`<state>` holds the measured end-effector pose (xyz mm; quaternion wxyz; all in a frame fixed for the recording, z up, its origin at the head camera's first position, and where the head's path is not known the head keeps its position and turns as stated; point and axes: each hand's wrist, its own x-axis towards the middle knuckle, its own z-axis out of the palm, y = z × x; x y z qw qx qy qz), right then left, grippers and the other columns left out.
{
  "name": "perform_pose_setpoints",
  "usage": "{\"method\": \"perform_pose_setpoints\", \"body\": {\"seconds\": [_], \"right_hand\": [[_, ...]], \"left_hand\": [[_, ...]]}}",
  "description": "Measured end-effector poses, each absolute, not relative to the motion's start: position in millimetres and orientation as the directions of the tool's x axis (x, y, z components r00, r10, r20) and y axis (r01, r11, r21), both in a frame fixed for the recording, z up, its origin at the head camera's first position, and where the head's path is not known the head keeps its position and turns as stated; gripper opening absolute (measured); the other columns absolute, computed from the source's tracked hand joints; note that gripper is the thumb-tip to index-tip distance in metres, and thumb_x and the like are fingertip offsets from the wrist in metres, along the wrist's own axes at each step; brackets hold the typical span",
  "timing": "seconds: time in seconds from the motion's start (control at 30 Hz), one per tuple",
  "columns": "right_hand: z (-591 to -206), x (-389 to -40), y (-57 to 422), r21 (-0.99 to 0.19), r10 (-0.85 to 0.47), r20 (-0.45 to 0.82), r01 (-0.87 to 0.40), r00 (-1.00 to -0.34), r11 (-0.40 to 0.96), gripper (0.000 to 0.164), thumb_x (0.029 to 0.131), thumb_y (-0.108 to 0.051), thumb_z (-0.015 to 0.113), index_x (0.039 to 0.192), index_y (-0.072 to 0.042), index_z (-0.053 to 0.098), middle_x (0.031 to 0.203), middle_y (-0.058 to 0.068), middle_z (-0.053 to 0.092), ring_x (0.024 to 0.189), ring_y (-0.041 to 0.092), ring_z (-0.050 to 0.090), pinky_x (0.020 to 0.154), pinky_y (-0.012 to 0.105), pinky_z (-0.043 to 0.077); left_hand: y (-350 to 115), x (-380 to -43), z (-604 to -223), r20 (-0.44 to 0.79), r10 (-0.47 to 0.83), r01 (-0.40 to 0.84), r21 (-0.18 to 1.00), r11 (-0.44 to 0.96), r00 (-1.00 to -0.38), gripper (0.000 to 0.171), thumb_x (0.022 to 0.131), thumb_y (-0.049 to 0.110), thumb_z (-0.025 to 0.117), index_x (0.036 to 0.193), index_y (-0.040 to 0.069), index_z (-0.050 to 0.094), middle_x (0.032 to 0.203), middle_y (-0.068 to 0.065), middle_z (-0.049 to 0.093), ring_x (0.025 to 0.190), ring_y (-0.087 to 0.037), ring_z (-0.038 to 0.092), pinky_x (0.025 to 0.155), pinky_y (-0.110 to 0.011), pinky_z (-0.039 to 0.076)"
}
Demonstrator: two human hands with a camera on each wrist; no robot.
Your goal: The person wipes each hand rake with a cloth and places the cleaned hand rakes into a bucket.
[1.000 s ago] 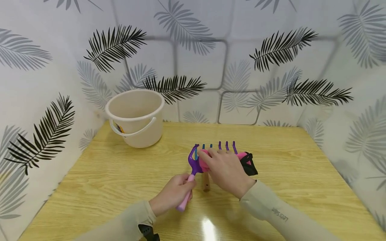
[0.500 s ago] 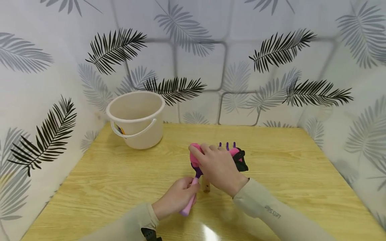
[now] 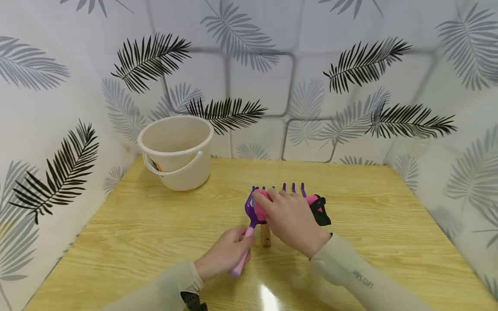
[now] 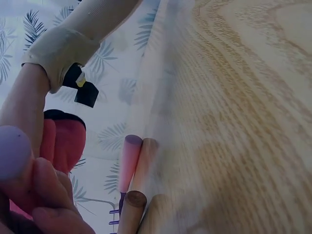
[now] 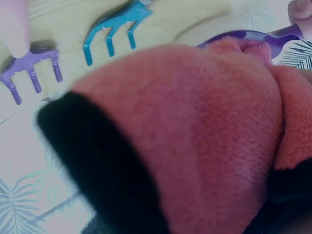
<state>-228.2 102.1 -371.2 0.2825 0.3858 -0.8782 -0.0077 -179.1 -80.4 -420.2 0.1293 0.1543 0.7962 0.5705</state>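
My left hand grips the pink handle of a small garden fork with a purple head. My right hand holds a pink fluffy cloth with black edging against that head, covering much of it. One curved purple tine shows left of the cloth. Behind the hands lies a blue hand rake with a wooden handle. To its right is a purple hand rake; its pink handle shows in the left wrist view.
A cream bucket with a white carrying handle stands at the back left of the wood-grain table. A leaf-patterned wall covering rises behind the table and at both sides.
The cloth slid up the fork's head and left over its tine, then came back down to the right, baring the tine again. The left hand kept its grip and shifted slightly.
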Motion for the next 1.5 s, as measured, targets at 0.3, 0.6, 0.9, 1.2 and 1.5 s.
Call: {"method": "perform_pose_setpoints", "body": {"seconds": [0.3,0.6,0.9,1.2,1.5], "right_hand": [[-370,-230,89,0.242,-0.709,0.466,-0.694,-0.530,0.678,0.051,0.076,-0.013,0.071,0.124,-0.014,0.053,0.099,0.009,0.060,0.063,0.023,0.054,0.053,0.037,0.052],[-371,-228,100,0.186,-0.698,0.450,-0.706,-0.558,0.684,0.047,0.074,-0.014,0.074,0.119,-0.019,0.062,0.087,0.005,0.061,0.051,0.017,0.047,0.040,0.029,0.043],[-366,-234,93,0.164,-0.653,0.536,-0.692,-0.535,0.703,0.039,0.083,-0.023,0.070,0.120,-0.017,0.058,0.087,0.006,0.057,0.051,0.018,0.046,0.037,0.029,0.041],[-369,-227,98,0.137,-0.692,0.408,-0.709,-0.596,0.692,0.044,0.079,-0.020,0.072,0.121,-0.022,0.060,0.088,0.002,0.059,0.052,0.016,0.048,0.036,0.026,0.039],[-361,-230,99,0.053,-0.609,0.484,-0.674,-0.628,0.737,0.052,0.082,-0.030,0.073,0.129,-0.021,0.056,0.091,0.003,0.057,0.058,0.017,0.051,0.041,0.030,0.043]], "left_hand": [[-77,-176,-420,-0.058,0.436,0.060,0.966,0.252,-0.898,0.028,0.100,0.021,0.047,0.095,-0.005,0.056,0.058,-0.002,0.055,0.043,-0.010,0.048,0.038,-0.020,0.040],[-82,-178,-423,-0.059,0.414,0.065,0.958,0.279,-0.908,0.026,0.099,0.018,0.047,0.105,-0.005,0.058,0.059,-0.004,0.055,0.042,-0.010,0.047,0.036,-0.019,0.040],[-76,-176,-417,-0.077,0.466,0.059,0.961,0.271,-0.882,0.025,0.100,0.018,0.046,0.097,-0.004,0.058,0.056,-0.003,0.054,0.041,-0.010,0.046,0.037,-0.020,0.039],[-80,-177,-419,-0.078,0.421,0.029,0.970,0.242,-0.904,0.031,0.098,0.024,0.049,0.099,-0.005,0.059,0.057,-0.003,0.055,0.043,-0.010,0.048,0.038,-0.020,0.041],[-77,-179,-419,-0.063,0.466,0.069,0.963,0.260,-0.883,0.029,0.100,0.018,0.044,0.104,-0.008,0.057,0.056,-0.002,0.055,0.040,-0.010,0.046,0.036,-0.020,0.040]]}}
